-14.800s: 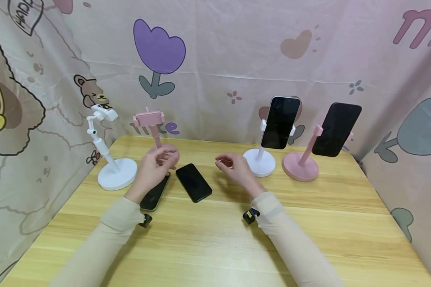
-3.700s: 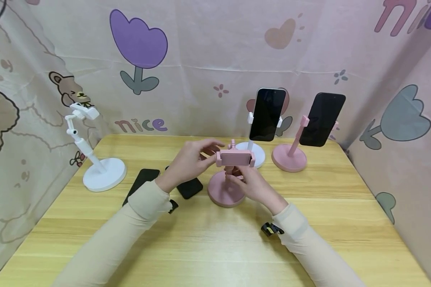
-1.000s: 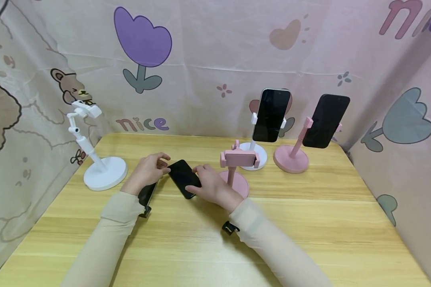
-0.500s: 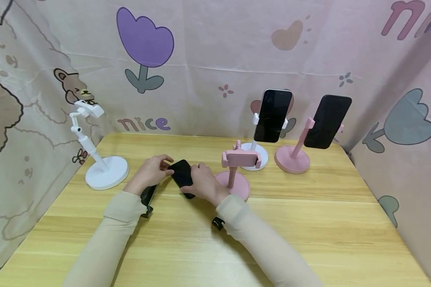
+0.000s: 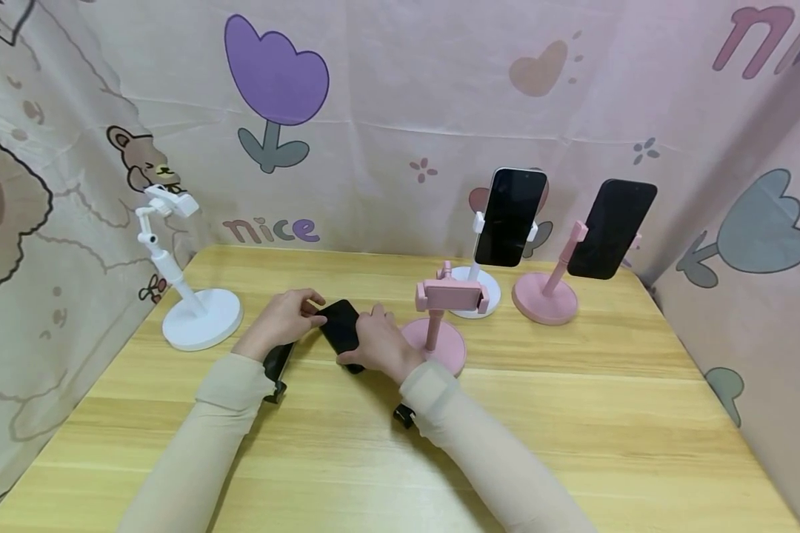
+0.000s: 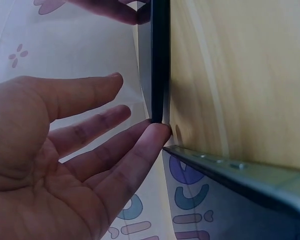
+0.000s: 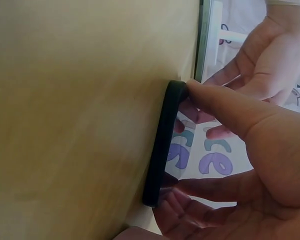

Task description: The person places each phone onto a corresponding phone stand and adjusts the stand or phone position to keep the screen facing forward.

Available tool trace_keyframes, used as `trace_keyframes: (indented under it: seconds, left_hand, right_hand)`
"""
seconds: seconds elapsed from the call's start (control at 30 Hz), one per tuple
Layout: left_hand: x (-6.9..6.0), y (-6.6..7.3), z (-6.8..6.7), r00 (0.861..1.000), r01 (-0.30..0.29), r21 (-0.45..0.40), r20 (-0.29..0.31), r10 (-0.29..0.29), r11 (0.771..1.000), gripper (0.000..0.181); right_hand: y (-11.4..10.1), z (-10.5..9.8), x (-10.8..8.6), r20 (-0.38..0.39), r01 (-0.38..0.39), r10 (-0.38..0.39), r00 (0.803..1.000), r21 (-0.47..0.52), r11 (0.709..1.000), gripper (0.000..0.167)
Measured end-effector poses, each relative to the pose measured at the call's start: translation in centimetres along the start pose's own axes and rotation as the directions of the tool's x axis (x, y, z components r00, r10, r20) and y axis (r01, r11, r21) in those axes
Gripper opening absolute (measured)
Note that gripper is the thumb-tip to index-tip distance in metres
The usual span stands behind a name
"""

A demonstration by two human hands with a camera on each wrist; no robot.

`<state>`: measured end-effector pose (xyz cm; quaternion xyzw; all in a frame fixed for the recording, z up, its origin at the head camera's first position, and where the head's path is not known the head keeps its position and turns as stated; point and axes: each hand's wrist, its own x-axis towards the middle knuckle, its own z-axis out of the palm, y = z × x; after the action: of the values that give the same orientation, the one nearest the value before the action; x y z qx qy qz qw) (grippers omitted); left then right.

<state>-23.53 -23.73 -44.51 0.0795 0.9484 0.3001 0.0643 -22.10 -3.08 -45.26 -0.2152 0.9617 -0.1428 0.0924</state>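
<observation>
A black smartphone point(image 5: 339, 326) lies near the middle of the wooden table. My right hand point(image 5: 381, 344) spans it, thumb on the near edge and fingers at the opposite edge, and the right wrist view shows this grip on the phone's dark sides point(image 7: 162, 145). At the phone's upper left corner rests my left hand point(image 5: 280, 322), its fingers loosely bent and a fingertip touching the edge in the left wrist view. Partly hidden beneath my left wrist is a second smartphone point(image 5: 278, 361). Just right of my right hand stands a pink phone stand point(image 5: 433, 333) with a bare clamp.
A white phone stand point(image 5: 202, 320) with a bare clamp is at the left. Behind on the right, a white stand point(image 5: 492, 296) holds one upright phone point(image 5: 510, 217), and a pink stand point(image 5: 545, 300) holds another point(image 5: 612, 229). A printed curtain point(image 5: 387, 74) hangs along the table's back edge.
The pink stand came from the back left to right of center. My right hand then left it, moved left to the black phone and closed its grip. Over the last half second little differs.
</observation>
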Motion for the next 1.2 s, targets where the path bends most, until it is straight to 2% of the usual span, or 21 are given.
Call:
trace_keyframes:
  seconds: [0.53, 0.8, 1.2]
  left_hand:
    - [0.1, 0.1, -0.1, 0.999, 0.013, -0.003, 0.047, -0.013, 1.000, 0.031]
    - [0.0, 0.1, -0.2, 0.998, 0.009, 0.004, 0.059, -0.009, 1.000, 0.030]
    - [-0.1, 0.3, -0.4, 0.996, -0.008, 0.013, 0.092, 0.007, 1.000, 0.026]
  right_hand:
    - [-0.5, 0.1, -1.1, 0.032, 0.028, -0.024, 0.999, -0.119, 0.993, 0.068]
    - [-0.7, 0.4, -1.0, -0.014, 0.039, -0.042, 0.999, -0.124, 0.991, 0.076]
    - [-1.2, 1.1, -0.2, -0.062, 0.040, -0.052, 0.997, -0.175, 0.984, 0.075]
